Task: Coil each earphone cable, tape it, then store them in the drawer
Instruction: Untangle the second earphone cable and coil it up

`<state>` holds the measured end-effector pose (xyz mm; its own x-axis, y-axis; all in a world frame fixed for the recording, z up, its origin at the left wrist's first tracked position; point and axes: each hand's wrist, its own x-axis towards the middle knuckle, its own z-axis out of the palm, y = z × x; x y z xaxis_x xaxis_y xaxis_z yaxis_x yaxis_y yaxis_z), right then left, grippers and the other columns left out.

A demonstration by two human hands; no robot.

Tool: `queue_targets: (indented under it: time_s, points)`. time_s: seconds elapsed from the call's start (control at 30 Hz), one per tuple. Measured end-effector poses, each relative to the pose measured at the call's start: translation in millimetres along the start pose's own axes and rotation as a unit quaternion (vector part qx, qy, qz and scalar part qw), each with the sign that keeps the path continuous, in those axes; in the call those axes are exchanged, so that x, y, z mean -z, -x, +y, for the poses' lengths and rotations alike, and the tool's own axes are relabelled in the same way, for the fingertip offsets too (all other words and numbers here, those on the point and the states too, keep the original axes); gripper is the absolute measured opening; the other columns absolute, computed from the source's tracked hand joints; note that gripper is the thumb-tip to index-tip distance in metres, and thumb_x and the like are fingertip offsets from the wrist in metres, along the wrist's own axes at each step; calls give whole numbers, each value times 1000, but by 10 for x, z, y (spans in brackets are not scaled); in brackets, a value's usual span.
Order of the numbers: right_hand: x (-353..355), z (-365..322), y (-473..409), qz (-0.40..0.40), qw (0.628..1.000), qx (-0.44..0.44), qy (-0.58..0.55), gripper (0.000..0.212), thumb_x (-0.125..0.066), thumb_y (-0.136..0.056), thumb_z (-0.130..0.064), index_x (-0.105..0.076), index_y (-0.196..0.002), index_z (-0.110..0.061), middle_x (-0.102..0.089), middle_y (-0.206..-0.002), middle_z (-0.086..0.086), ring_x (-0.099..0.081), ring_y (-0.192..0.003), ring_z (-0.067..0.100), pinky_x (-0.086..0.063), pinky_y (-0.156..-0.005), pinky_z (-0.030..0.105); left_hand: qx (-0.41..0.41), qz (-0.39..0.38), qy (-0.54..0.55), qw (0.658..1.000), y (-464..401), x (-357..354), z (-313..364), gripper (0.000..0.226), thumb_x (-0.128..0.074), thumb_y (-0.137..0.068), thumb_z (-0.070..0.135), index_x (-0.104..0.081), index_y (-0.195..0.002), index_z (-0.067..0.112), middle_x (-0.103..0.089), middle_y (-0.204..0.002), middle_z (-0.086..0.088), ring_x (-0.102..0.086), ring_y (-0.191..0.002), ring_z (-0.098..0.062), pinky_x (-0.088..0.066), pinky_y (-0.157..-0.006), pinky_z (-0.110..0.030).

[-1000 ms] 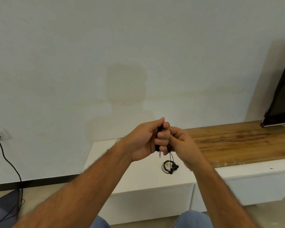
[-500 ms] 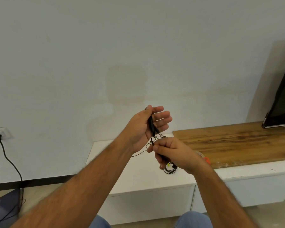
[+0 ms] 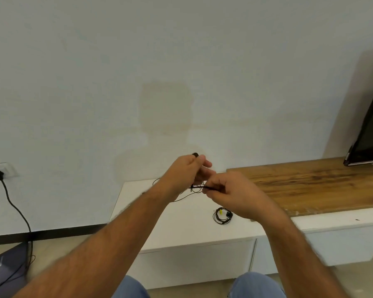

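A: Where is the thin black earphone cable right now?

B: Up in the air between both hands, above the low white cabinet. The left hand has its fingers loosely curled around a dark bundle, with a bud or plug end poking out above the thumb. The right hand pinches a strand tight between thumb and fingers, just beside the left. A slack tail hangs down and back toward the cabinet top.

A: And the other set?

B: A small black coiled earphone with a yellow band lies on the white top, just under the right wrist. It looks finished, I'd say. The drawer front below appears shut.

A: So how should this wrap go?

B: Keep the left hand steady as the form, and let the right feed the strand round with light, even tension. Loops should match in size. Watch that the trailing tail doesn't snag the cabinet edge. I cannot see any tape roll, so it needs locating before the coil is released.
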<state>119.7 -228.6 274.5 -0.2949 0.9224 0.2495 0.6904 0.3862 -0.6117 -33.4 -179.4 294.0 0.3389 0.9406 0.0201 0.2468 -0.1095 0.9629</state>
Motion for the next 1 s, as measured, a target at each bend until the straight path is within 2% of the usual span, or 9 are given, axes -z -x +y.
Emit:
queue_targets:
  time_s: [0.1,0.2,0.3,0.43,0.53,0.63,0.77,0.93,1.0]
  points:
    - [30,-49,-5,50,991,59,112,17,-59,-91,-22,-73,-88,-32,-64,-75,-14,-56,-69,6,-46,-63,28,13,-64,-87,994,65,-50,-16,45,-34,-104,32,-67,-83,10,-70,-75,-4,-66,-67,-10,-55,-74,-28]
    - [85,-17,11,94,984,91,121,17,-61,-90,-17,-74,-85,-27,-64,-75,-8,-56,-70,10,-48,-68,36,68,-132,-27,989,123,-52,-28,54,-28,-105,41,-62,-75,11,-63,-67,-4,-62,-60,-15,-55,-65,-29]
    - [101,19,13,110,984,104,92,11,-67,-88,-16,-76,-88,-21,-66,-75,-8,-57,-69,9,-49,-69,35,122,-141,39,982,135,-18,-10,57,-26,-101,54,-55,-79,11,-49,-59,0,-47,-53,-15,-47,-58,-28]
    - [59,75,-30,119,977,144,103,14,-68,-85,-11,-76,-80,-21,-66,-77,-9,-60,-73,9,-51,-68,34,169,-193,3,966,131,48,17,74,-18,-93,69,-58,-87,7,-43,-57,1,-42,-51,-15,-43,-53,-25]
    - [30,112,-52,125,975,156,99,12,-70,-84,-9,-76,-83,-20,-67,-79,-9,-57,-70,3,-50,-68,28,202,-225,-1,953,145,65,13,72,-16,-90,73,-50,-78,11,-38,-55,1,-40,-47,-14,-41,-52,-25]
    - [15,127,-59,129,974,164,84,8,-72,-84,-10,-76,-84,-17,-68,-81,-10,-52,-67,-7,-49,-68,23,227,-240,15,944,150,84,-19,67,-20,-89,74,-41,-68,15,-41,-55,-1,-42,-48,-17,-43,-52,-26]
    - [22,142,-45,115,984,133,20,11,-71,-85,-9,-77,-88,-17,-66,-79,-17,-60,-71,-2,-49,-69,19,241,-255,25,936,155,93,-56,63,-24,-89,74,-33,-61,18,-44,-54,-4,-46,-46,-18,-50,-52,-26]
    - [20,178,-29,79,986,63,-132,16,-68,-86,-3,-78,-90,-16,-72,-78,-9,-65,-70,6,-51,-70,23,230,-268,67,933,166,117,-64,59,-29,-88,71,-28,-57,21,-37,-50,1,-42,-41,-14,-49,-49,-25]
    - [16,190,-27,65,985,45,-155,17,-67,-88,-4,-78,-92,-17,-74,-82,-9,-68,-77,6,-51,-75,22,222,-260,76,937,168,126,-64,57,-31,-88,69,-26,-57,21,-34,-49,2,-39,-40,-12,-47,-47,-24]
